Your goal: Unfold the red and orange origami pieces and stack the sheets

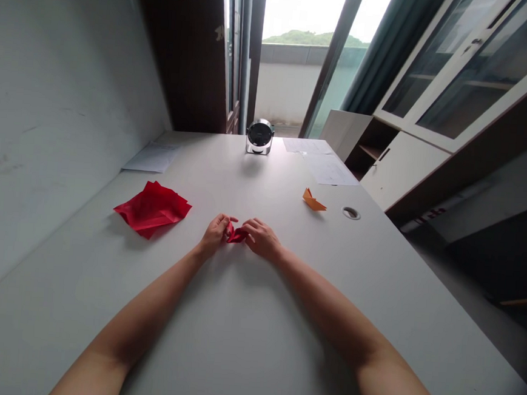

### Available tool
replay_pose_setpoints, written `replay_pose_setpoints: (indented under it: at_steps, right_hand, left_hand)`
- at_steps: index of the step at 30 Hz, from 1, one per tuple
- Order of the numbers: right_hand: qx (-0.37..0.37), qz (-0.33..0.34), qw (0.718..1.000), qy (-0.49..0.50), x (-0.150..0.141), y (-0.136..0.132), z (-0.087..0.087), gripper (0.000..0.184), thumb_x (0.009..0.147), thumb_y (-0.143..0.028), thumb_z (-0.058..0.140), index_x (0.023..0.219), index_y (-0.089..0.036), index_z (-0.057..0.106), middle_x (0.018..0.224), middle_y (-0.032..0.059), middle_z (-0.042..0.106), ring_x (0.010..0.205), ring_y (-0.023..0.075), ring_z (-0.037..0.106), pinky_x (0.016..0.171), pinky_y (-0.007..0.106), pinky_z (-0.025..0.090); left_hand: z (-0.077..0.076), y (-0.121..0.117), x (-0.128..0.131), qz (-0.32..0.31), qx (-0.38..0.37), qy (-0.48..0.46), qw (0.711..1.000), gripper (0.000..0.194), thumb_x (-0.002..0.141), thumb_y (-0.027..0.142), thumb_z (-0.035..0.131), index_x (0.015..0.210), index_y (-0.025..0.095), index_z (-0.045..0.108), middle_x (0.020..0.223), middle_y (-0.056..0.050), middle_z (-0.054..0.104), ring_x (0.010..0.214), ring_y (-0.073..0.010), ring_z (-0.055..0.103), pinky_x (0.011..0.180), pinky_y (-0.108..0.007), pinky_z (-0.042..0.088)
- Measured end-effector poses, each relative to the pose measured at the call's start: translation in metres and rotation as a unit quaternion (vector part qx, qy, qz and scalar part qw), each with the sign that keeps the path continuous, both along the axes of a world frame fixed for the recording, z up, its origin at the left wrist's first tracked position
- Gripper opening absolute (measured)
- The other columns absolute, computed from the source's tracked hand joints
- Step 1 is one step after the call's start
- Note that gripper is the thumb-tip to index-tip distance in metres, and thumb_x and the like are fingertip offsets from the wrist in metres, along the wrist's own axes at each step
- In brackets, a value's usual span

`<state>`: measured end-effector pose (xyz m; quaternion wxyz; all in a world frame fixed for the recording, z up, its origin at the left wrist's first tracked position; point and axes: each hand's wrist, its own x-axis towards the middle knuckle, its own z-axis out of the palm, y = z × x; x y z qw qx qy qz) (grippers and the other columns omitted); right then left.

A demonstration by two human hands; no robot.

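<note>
A small folded piece of red paper [237, 235] is held between my two hands, low over the middle of the white table [236, 317]. My left hand [216, 230] pinches its left end, with the index finger reaching over the top. On the other side, my right hand [261, 237] has its fingers closed on the right end. Parts of the paper are hidden by the fingers. To the left lies a loose stack of red paper sheets [153, 208]. Off to the right sits a folded orange paper boat [314, 200].
A round black-and-silver device on a stand [259, 137] is at the table's far edge. White papers lie at the back left [151, 157] and back right [330, 167]. A round cable hole [350, 213] is near the right edge. A wall borders the left side; cabinets stand right.
</note>
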<state>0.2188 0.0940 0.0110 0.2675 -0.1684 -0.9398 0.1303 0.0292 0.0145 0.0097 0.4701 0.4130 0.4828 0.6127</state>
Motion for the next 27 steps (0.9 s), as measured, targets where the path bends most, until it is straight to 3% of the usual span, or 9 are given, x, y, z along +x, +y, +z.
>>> replay_pose_setpoints:
  at_steps: [6,13,19,22,27]
  right_hand:
    - [-0.004,0.032,0.999,0.03,0.003,-0.003,0.006,0.02,0.101,-0.02,0.046,0.101,-0.022,0.066,0.105,0.0073,0.067,0.097,0.0206,0.058,0.09,0.034,0.045]
    - [0.013,0.037,0.999,0.025,0.003,-0.001,0.0,0.025,0.104,-0.031,0.049,0.088,-0.02,0.064,0.084,0.0056,0.068,0.077,0.0175,0.06,0.081,0.031,0.042]
    - [0.017,0.051,0.998,0.031,0.001,-0.006,0.002,0.012,0.1,-0.028,0.057,0.105,-0.024,0.067,0.098,0.0056,0.07,0.084,0.0173,0.062,0.082,0.029,0.044]
    - [0.032,0.068,0.996,0.038,0.0,-0.008,0.003,0.015,0.101,-0.025,0.053,0.102,-0.024,0.068,0.103,0.0066,0.069,0.091,0.018,0.061,0.081,0.029,0.046]
    - [0.016,0.037,0.995,0.093,0.001,-0.01,0.008,0.016,0.101,-0.022,0.048,0.097,-0.022,0.064,0.104,0.008,0.067,0.094,0.0191,0.059,0.081,0.031,0.048]
  left_hand:
    - [0.003,-0.001,0.0,-0.003,0.013,-0.034,0.999,0.036,0.089,0.053,0.064,0.083,0.019,0.053,0.078,0.0,0.059,0.059,-0.0084,0.048,0.062,-0.022,0.045]
    - [0.005,-0.002,0.003,0.003,0.017,-0.068,0.998,0.036,0.086,0.049,0.069,0.08,0.019,0.05,0.074,0.002,0.054,0.061,-0.0084,0.046,0.061,-0.019,0.041]
    - [0.003,-0.003,0.0,-0.009,0.009,-0.064,0.998,0.037,0.088,0.052,0.066,0.083,0.019,0.049,0.074,0.002,0.054,0.06,-0.0091,0.049,0.059,-0.021,0.043]
    - [0.005,-0.004,0.0,-0.021,-0.003,-0.068,0.997,0.038,0.087,0.052,0.067,0.083,0.019,0.048,0.076,0.001,0.056,0.063,-0.01,0.053,0.062,-0.022,0.046]
    - [0.007,-0.003,0.0,-0.013,-0.003,-0.103,0.995,0.037,0.085,0.05,0.07,0.083,0.019,0.049,0.073,0.002,0.053,0.06,-0.0092,0.048,0.059,-0.021,0.044]
